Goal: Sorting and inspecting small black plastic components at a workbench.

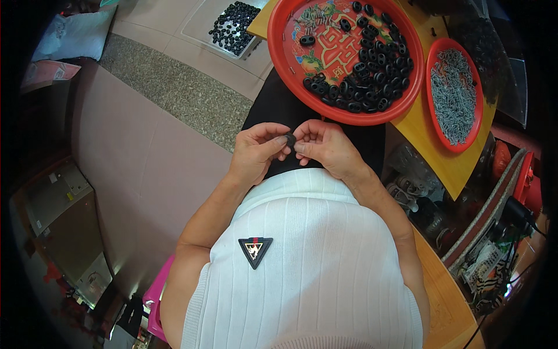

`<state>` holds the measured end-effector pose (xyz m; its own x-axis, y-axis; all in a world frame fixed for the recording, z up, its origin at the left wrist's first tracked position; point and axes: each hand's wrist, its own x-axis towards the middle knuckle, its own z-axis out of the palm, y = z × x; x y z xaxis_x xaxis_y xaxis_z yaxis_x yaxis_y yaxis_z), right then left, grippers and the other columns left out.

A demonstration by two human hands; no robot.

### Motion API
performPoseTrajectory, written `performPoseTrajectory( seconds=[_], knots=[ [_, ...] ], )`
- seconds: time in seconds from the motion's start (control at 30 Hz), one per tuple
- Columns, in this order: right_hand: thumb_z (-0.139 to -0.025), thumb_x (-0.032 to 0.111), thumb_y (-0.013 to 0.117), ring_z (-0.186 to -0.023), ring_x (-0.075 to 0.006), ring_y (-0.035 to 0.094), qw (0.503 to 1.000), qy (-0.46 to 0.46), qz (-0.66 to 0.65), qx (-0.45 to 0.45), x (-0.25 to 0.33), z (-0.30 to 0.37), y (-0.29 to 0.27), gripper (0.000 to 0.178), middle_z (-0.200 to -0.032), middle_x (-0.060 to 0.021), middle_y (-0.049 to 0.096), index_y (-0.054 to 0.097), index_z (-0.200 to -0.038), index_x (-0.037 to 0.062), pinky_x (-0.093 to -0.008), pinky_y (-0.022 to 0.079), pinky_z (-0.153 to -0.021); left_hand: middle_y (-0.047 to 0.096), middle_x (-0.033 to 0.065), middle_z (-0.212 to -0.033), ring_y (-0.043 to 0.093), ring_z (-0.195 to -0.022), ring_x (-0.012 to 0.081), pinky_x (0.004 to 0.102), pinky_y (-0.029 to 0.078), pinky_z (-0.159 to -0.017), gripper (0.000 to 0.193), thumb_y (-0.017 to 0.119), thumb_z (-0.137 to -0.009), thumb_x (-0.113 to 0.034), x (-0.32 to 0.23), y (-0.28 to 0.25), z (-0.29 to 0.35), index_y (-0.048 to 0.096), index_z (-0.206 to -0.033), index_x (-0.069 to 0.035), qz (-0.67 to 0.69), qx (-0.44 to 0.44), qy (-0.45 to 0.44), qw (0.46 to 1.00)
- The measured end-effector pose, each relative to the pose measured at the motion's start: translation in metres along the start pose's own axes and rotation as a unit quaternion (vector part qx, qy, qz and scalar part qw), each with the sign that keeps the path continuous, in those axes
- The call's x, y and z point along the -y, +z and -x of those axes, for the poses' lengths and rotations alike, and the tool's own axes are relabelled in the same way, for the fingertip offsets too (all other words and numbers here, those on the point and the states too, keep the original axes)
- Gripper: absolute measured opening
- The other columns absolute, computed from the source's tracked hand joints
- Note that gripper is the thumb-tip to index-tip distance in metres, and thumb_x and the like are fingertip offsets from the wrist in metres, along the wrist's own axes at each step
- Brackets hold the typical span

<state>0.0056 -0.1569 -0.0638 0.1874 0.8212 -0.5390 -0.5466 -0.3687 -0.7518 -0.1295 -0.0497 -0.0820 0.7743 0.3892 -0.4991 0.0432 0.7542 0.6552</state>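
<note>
Over my lap, the thumb and fingers of my left hand (258,148) pinch a small black plastic piece (290,139), which looks like a cord lock part. My right hand (331,148) is beside it, thumb and fingertips pressed together close to the piece; whatever they hold is too small to make out. Just beyond my hands, a round red tray (354,118) with a gold pattern carries many black two-hole oval pieces (378,75) and a small heap of metal springs (317,20). To its right, an oval red tray (457,147) is filled with silvery springs (456,96).
Both trays rest on a yellow wooden tabletop (459,174). On the floor at the far left of them, a clear plastic box (195,26) holds small black parts (232,29). Bagged items and cables crowd the right side. A pink stool (156,299) shows at lower left.
</note>
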Motion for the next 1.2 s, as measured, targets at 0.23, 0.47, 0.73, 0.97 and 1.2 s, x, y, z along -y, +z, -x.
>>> performPoseTrajectory(
  seconds=[0.23, 0.47, 0.73, 0.97, 1.2],
  knots=[
    [-0.077, -0.002, 0.054, -0.059, -0.0099, 0.054, 0.999, 0.016, 0.013, -0.028, -0.0033, -0.0035, 0.0025, 0.009, -0.073, -0.0067, 0.055, 0.053, -0.085, -0.0041, -0.0208, 0.047, -0.052, 0.060, 0.0107, -0.078, 0.058, -0.062, 0.0125, 0.0211, 0.047, -0.053, 0.017, 0.057, -0.077, 0.004, 0.0005, 0.0025, 0.0024, 0.056, -0.094, 0.004, 0.008, -0.016, -0.002, 1.000],
    [-0.078, -0.001, 0.053, -0.058, -0.0092, 0.054, 0.999, 0.010, 0.013, -0.038, -0.0040, -0.0033, 0.0024, 0.008, -0.072, -0.0064, 0.055, 0.053, -0.085, -0.0042, -0.0201, 0.046, -0.051, 0.061, 0.0122, -0.078, 0.059, -0.063, 0.0142, 0.0220, 0.047, -0.051, 0.016, 0.056, -0.077, 0.004, 0.0010, 0.0000, 0.0045, 0.056, -0.093, 0.003, 0.019, -0.011, -0.015, 1.000],
    [-0.078, -0.001, 0.053, -0.058, -0.0077, 0.053, 0.999, 0.000, 0.017, -0.043, -0.0049, -0.0035, 0.0043, 0.008, -0.072, -0.0049, 0.056, 0.054, -0.085, -0.0025, -0.0192, 0.045, -0.052, 0.060, 0.0138, -0.081, 0.059, -0.066, 0.0166, 0.0241, 0.047, -0.053, 0.017, 0.055, -0.078, 0.003, 0.0042, -0.0044, 0.0033, 0.055, -0.096, 0.004, 0.019, 0.009, 0.004, 1.000],
    [-0.077, 0.000, 0.055, -0.059, -0.0070, 0.053, 0.998, -0.020, 0.034, -0.057, -0.0054, -0.0018, 0.0050, 0.009, -0.073, -0.0041, 0.056, 0.055, -0.086, -0.0024, -0.0193, 0.045, -0.054, 0.060, 0.0120, -0.080, 0.059, -0.064, 0.0142, 0.0221, 0.047, -0.052, 0.017, 0.057, -0.078, 0.002, 0.0073, -0.0041, 0.0032, 0.056, -0.095, 0.003, 0.017, 0.010, 0.010, 1.000],
    [-0.077, -0.002, 0.055, -0.061, -0.0076, 0.053, 0.998, -0.040, 0.020, -0.053, -0.0058, -0.0007, 0.0058, 0.011, -0.075, -0.0048, 0.058, 0.056, -0.088, -0.0028, -0.0190, 0.045, -0.056, 0.061, 0.0122, -0.079, 0.059, -0.064, 0.0139, 0.0210, 0.048, -0.051, 0.016, 0.057, -0.078, 0.003, 0.0094, -0.0024, 0.0050, 0.057, -0.093, 0.003, 0.007, -0.001, 0.029, 1.000]
  ],
)
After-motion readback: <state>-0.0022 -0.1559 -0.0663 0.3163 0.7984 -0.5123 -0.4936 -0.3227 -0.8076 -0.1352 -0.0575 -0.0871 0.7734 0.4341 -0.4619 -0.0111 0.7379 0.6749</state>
